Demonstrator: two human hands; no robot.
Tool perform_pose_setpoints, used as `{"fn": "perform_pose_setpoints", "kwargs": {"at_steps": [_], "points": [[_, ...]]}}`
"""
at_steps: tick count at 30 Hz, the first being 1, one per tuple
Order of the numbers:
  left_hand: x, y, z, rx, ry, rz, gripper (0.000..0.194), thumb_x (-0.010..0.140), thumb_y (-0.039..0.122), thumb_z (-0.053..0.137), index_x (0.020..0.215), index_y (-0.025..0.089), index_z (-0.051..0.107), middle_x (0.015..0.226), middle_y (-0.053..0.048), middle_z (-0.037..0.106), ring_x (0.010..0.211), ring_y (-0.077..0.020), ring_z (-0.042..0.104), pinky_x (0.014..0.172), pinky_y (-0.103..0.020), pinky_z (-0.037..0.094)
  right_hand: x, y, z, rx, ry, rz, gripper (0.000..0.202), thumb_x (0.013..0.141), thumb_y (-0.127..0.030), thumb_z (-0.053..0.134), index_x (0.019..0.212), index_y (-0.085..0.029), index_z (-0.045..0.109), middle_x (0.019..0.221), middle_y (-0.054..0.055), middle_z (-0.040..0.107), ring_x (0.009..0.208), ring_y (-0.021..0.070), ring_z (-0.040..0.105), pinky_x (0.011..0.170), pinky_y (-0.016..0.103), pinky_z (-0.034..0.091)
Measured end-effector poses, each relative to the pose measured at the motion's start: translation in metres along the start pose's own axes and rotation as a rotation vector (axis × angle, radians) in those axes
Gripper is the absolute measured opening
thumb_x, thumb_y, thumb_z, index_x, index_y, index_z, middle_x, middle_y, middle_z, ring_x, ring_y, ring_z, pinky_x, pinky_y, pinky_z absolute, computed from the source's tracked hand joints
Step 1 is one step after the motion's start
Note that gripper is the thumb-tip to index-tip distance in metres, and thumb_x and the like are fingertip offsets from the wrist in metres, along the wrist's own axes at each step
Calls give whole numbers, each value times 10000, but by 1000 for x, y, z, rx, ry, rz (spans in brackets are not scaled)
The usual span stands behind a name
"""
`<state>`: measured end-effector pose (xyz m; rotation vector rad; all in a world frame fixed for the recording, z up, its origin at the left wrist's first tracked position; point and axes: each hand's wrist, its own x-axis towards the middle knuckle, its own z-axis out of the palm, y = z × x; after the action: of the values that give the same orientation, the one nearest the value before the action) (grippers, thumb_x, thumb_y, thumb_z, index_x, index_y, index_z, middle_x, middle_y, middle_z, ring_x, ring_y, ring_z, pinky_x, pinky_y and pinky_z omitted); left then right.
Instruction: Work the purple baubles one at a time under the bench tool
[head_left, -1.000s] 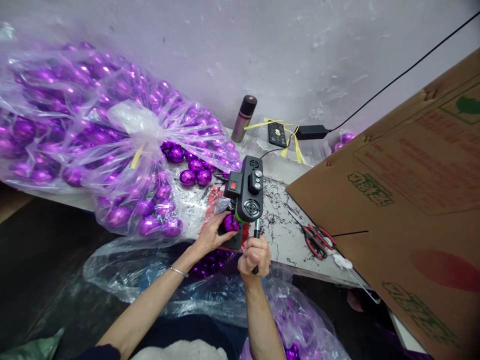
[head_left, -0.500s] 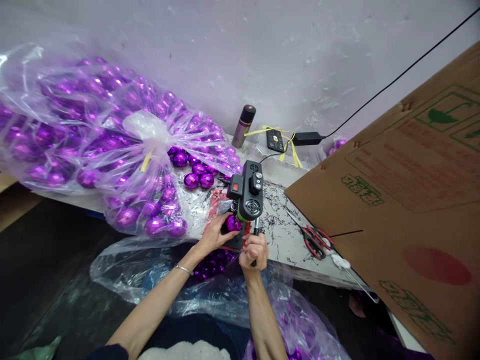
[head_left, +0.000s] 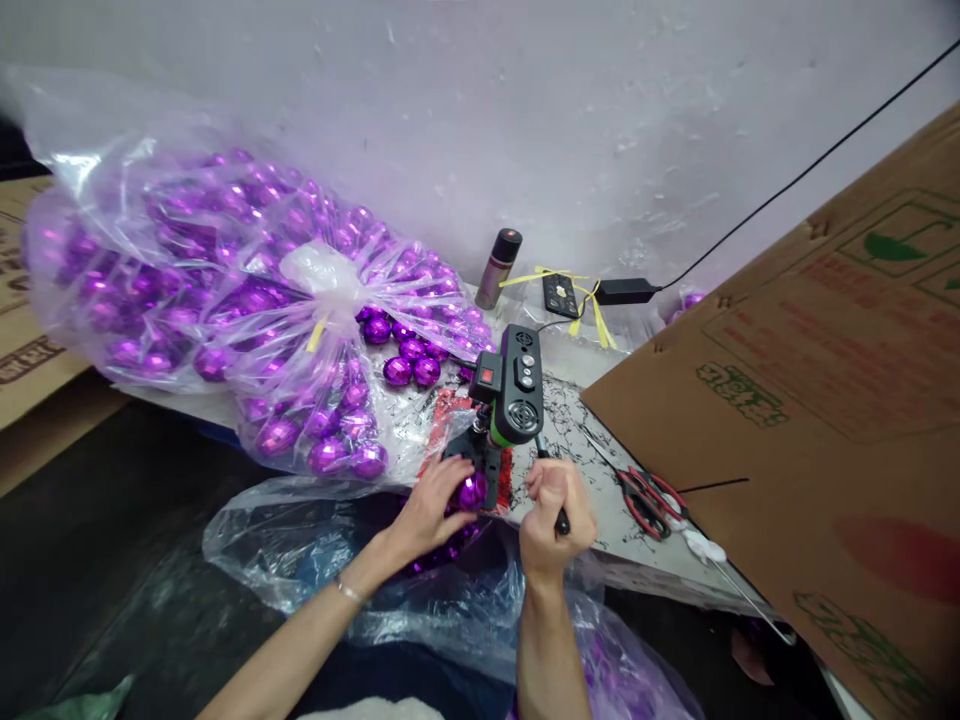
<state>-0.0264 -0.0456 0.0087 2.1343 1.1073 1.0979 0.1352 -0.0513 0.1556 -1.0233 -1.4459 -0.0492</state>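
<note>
My left hand (head_left: 431, 508) has its fingers and thumb around a shiny purple faceted ball (head_left: 472, 492), just in front of a small black bench drill press (head_left: 519, 385). The press carries a red switch and round vent grilles. My right hand (head_left: 559, 510) is wrapped round the black lever handle (head_left: 562, 522) on the press's right side. Below my left hand is an open clear plastic bag (head_left: 255, 540) with purple pieces inside. Loose purple balls (head_left: 397, 371) lie behind the press on the left.
A large tied clear bag of purple balls (head_left: 225, 270) fills the left of the bench. Toward the back stand a spray can (head_left: 499, 268) and a black power adapter (head_left: 628, 291). Red-handled scissors (head_left: 649, 503) lie beside a big cardboard box (head_left: 787, 430). Black shavings litter the bench.
My left hand has brought the ball toward me, out from under the press head. My right hand, still on the lever, has swung right and toward me. The view has shifted slightly.
</note>
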Motion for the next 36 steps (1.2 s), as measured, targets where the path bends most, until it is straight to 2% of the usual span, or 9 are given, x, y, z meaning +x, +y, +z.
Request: {"fn": "perform_pose_setpoints", "kwargs": {"at_steps": [4, 9, 11, 14, 20, 25, 28, 31, 36], "points": [[-6, -1, -23, 123, 84, 6, 870, 939, 605, 754, 1643, 222, 416, 1608, -226, 571, 1505, -395, 558, 1238, -619, 481, -15, 7, 4, 7, 10, -61, 331, 1027, -88, 478, 730, -229, 512, 667, -24, 551, 620, 129, 568, 587, 290, 423], [88, -44, -86, 377, 420, -268, 451, 1076, 296, 505, 1504, 159, 550, 1495, -219, 642, 1473, -377, 569, 1251, -617, 442, -21, 10, 7, 16, 29, -72, 339, 1007, -47, 482, 721, -229, 498, 675, -24, 570, 620, 125, 576, 576, 281, 431], [124, -62, -105, 489, 306, -463, 448, 1011, 186, 545, 1449, 94, 573, 1396, -277, 663, 1374, -427, 628, 1169, -649, 490, -20, 10, 8, 15, 30, -81, 344, 1003, -33, 480, 720, -229, 489, 680, -27, 570, 619, 120, 576, 574, 274, 433], [154, -74, -114, 545, 99, -513, 489, 866, 30, 600, 1346, 116, 631, 1381, -269, 653, 1312, -423, 652, 1106, -612, 535, -19, 12, 8, 13, 29, -100, 341, 1003, -28, 476, 728, -230, 485, 685, -29, 568, 617, 118, 576, 575, 270, 439], [153, -65, -121, 546, 11, -534, 506, 791, -8, 623, 1289, 82, 637, 1464, -318, 550, 1264, -449, 656, 1031, -591, 569, -16, 12, 9, 15, 25, -119, 309, 1006, -45, 480, 762, -233, 503, 686, -30, 565, 618, 124, 571, 580, 276, 439], [117, -35, -144, 254, 58, -515, 681, 817, 301, 767, 1450, 156, 563, 1375, -168, 632, 1192, -359, 697, 1073, -516, 567, -11, 10, 8, 13, 23, -114, 292, 1024, -81, 475, 776, -234, 504, 687, -30, 561, 632, 124, 565, 588, 277, 416], [85, -5, -130, -219, 88, -543, 699, 809, 534, 798, 1390, 185, 627, 1257, -96, 731, 1161, -314, 712, 1078, -474, 571, -10, 9, 8, 2, 31, -89, 290, 1028, -98, 478, 773, -233, 511, 692, -23, 562, 636, 129, 564, 590, 289, 409], [60, 19, -92, -654, 124, -616, 691, 759, 613, 851, 1278, 176, 723, 1219, -108, 781, 1172, -315, 724, 1089, -448, 563, -10, 8, 8, 4, 34, -75, 287, 1018, -91, 485, 771, -233, 521, 694, -22, 566, 636, 133, 565, 588, 294, 410], [46, 19, -38, -961, 175, -734, 762, 754, 635, 873, 1347, 179, 722, 1341, -142, 768, 1270, -344, 710, 1119, -480, 553, -7, 5, 6, -3, 3, -100, 281, 1020, -80, 478, 789, -237, 507, 702, -31, 572, 648, 123, 578, 605, 278, 427]]}}
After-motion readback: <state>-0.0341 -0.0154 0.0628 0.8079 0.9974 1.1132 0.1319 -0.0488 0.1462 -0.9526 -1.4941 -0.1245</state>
